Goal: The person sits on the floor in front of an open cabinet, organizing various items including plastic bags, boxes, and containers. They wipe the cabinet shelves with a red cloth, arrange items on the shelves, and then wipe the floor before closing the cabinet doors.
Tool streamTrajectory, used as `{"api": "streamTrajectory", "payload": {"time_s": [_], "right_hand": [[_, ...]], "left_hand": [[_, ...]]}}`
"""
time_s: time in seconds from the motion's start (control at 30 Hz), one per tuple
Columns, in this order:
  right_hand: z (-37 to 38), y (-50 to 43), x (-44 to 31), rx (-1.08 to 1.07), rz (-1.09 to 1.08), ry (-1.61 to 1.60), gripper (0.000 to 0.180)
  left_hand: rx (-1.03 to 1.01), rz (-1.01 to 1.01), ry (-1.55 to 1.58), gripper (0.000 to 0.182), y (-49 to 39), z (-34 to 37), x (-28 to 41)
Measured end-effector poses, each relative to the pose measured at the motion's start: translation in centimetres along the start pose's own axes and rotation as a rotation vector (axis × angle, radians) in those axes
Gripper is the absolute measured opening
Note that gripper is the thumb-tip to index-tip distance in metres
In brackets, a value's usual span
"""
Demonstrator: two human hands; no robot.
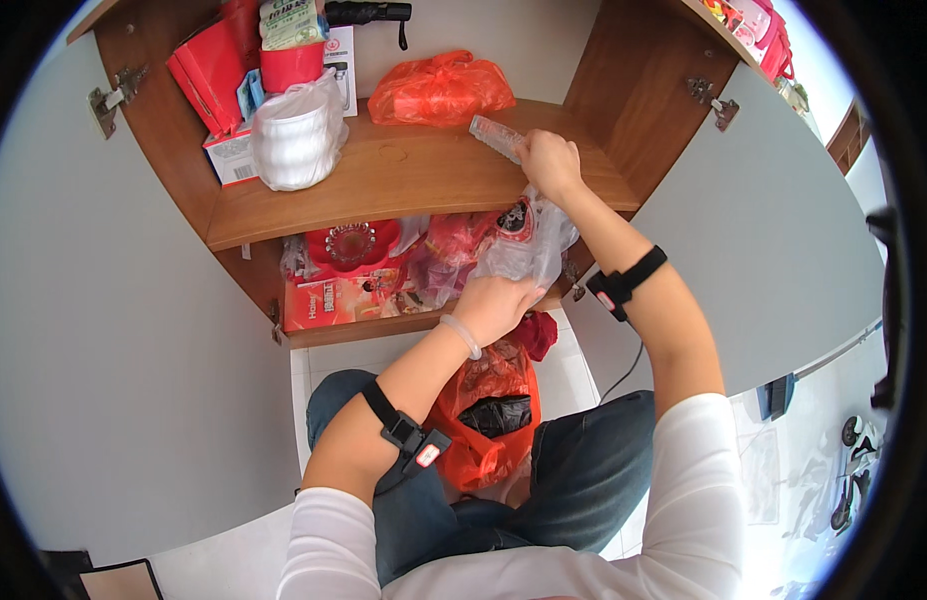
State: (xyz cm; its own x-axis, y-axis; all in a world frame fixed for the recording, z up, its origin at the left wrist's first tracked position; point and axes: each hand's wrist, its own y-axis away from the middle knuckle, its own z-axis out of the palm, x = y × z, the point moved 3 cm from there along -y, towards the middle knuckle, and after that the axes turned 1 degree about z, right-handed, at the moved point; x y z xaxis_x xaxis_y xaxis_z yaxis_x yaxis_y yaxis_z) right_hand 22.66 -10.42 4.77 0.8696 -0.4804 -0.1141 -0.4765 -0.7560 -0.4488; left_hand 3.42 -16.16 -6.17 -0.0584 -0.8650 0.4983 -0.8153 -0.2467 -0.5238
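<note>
My right hand is closed around one end of a clear, ridged plastic piece just above the wooden upper shelf. Below it, a translucent plastic bag with a dark and red print hangs at the shelf's front edge. My left hand grips the lower part of this bag, its fingertips partly hidden. On the lower level, behind the bag, lie crumpled pink and red plastic bags. A red flower-shaped dish holds a glass ashtray.
An orange-red tied bag, white bowls in plastic, red boxes and a folded black umbrella occupy the upper shelf. Grey doors stand wide on both sides. Between my legs sits an orange-red bag with black plastic inside.
</note>
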Motion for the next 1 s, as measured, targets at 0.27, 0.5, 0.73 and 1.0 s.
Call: {"api": "streamTrajectory", "payload": {"time_s": [0.27,0.5,0.73,1.0], "right_hand": [[0.5,-7.3,2.3,-0.055,0.435,-0.240,0.056],[3.3,-12.2,9.1,-0.013,0.543,-0.426,0.036],[5.8,-9.6,10.4,0.127,0.295,-0.072,0.033],[8.2,-12.7,9.9,0.046,0.431,0.052,0.028]], "left_hand": [[-0.047,0.134,-0.180,0.024,-0.6,1.0,-0.9],[-0.250,0.209,-0.247,0.024,0.3,2.7,-0.3],[-0.270,0.255,-0.186,0.017,2.0,2.1,-0.6],[-0.291,0.178,-0.153,0.019,2.2,0.5,-1.8]]}}
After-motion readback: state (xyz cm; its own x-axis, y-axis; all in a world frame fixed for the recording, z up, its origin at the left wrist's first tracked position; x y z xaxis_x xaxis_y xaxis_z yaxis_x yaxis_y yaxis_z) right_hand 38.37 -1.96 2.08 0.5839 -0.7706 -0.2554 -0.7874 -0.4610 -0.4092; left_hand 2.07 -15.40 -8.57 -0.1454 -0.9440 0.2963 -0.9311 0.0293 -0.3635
